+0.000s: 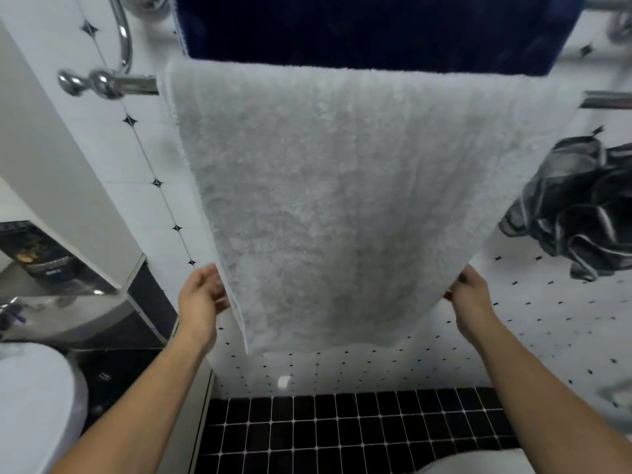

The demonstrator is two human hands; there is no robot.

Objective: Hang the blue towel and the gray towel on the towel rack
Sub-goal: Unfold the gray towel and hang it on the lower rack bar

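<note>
Gray towel hangs over the lower bar of the rack, spread flat against the wall. Blue towel is draped on the bar above, its bottom edge just overlapping the gray one's top. R hand pinches the gray towel's lower right edge. L hand is at the lower left edge, fingers loosely curved & blurred; can't tell if it grips. Mesh sponge hangs to the right.

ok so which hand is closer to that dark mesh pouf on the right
Right. The right hand is at the gray towel's right edge, below and left of the pouf; the left hand is at the towel's left edge, across the towel from it.
</note>
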